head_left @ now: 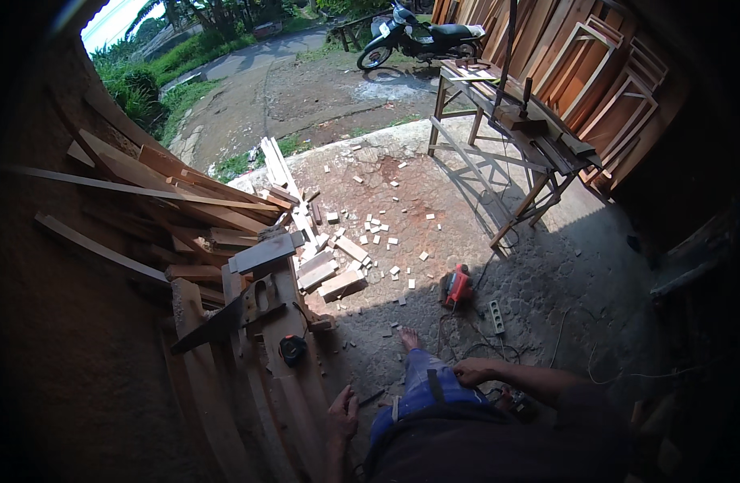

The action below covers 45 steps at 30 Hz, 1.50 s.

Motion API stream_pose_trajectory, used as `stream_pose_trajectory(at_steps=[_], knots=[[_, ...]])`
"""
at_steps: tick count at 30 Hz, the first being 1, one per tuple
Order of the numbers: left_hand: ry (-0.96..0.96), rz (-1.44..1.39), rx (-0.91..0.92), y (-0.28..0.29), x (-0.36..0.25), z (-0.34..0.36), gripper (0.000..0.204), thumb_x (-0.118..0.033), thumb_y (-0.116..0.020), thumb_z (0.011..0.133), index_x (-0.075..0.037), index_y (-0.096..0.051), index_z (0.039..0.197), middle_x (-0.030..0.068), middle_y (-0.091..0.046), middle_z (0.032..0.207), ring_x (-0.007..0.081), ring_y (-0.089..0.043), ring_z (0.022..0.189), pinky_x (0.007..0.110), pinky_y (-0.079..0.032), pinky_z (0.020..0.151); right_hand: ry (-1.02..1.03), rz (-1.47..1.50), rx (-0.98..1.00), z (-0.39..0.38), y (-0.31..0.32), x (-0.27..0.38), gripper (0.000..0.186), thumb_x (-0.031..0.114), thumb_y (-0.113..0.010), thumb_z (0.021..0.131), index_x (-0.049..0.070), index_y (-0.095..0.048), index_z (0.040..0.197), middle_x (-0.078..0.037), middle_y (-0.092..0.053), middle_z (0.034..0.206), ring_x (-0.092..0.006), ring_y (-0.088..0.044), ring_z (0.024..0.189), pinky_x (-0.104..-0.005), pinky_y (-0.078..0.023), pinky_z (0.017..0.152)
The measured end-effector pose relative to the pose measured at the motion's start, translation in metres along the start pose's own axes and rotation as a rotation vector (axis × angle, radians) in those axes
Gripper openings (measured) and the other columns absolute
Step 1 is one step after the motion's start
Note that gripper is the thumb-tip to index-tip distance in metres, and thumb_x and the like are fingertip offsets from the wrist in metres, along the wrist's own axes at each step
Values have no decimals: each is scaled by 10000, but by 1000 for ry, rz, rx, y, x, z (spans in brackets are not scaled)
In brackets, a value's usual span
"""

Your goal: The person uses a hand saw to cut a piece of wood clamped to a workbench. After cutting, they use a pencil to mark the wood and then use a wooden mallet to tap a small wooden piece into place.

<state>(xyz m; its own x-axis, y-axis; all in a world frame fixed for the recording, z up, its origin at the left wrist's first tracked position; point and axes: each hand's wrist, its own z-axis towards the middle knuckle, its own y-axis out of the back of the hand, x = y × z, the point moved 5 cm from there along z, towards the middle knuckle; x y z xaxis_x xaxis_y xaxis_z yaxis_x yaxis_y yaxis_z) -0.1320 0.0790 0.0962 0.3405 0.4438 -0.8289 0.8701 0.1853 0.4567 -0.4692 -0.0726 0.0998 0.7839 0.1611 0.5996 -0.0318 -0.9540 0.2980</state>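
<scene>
My left hand (343, 414) hangs low beside the wooden boards, fingers curled; a thin dark stick (372, 396) is by its fingertips, and I cannot tell if it is held. My right hand (471, 372) is curled against my blue shorts (426, 378); what it grips, if anything, is hidden. Left of my hands, a handsaw (265, 298) and a black tape measure (292, 349) lie on a wooden bench (285, 378), with a pale wood block (261, 253) at its far end. A red power tool (457, 286) and a white power strip (496, 316) rest on the floor ahead.
Timber is stacked along the left wall (185, 201). Offcuts (346, 282) litter the concrete floor (547, 290). A long work table (531, 129) stands right, before leaning frames and planks (595, 72). A motorbike (410, 44) is parked outside. Cords trail near my foot (410, 338).
</scene>
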Motion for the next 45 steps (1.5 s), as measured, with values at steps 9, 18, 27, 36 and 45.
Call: stream_pose_trajectory(at_steps=[9,18,27,36,45], knots=[[-95,91,135,-42,-44,92,443,-253,-650,983,-21,-614,1359,184,-729,1183,280,-741,1002,373,-582,862,-39,13,-73,-17,80,-21,387,314,-497,911,41,-691,1105,-232,-719,999,-394,-707,934,-473,-531,812],[-112,231,155,-80,-124,257,459,-317,-665,968,-71,-633,1353,161,-735,1176,291,-735,997,395,-576,883,21,10,18,-17,241,-101,420,219,-560,917,186,-679,1319,-91,-718,832,-205,-673,671,-370,-537,650],[-233,436,381,-125,-264,423,498,-390,-621,986,-99,-606,1389,160,-690,1292,320,-669,1181,407,-526,1003,-217,-66,-564,-13,394,-154,343,293,-598,955,227,-714,1271,-127,-744,1158,-307,-713,1050,-391,-553,931],[-240,577,585,-193,-310,591,531,-472,-577,991,-142,-586,1406,151,-705,1253,352,-692,1092,449,-545,940,37,105,-1037,63,718,-123,531,258,-616,958,118,-534,1463,-192,-677,1245,-310,-689,1023,-418,-539,954],[-75,407,500,-212,-288,776,574,-408,-664,968,-147,-534,1462,196,-701,1250,295,-708,1098,433,-551,890,-81,338,-1863,81,1149,-292,518,224,-663,938,78,-551,1423,-195,-626,1201,-287,-639,1045,-413,-522,905]])
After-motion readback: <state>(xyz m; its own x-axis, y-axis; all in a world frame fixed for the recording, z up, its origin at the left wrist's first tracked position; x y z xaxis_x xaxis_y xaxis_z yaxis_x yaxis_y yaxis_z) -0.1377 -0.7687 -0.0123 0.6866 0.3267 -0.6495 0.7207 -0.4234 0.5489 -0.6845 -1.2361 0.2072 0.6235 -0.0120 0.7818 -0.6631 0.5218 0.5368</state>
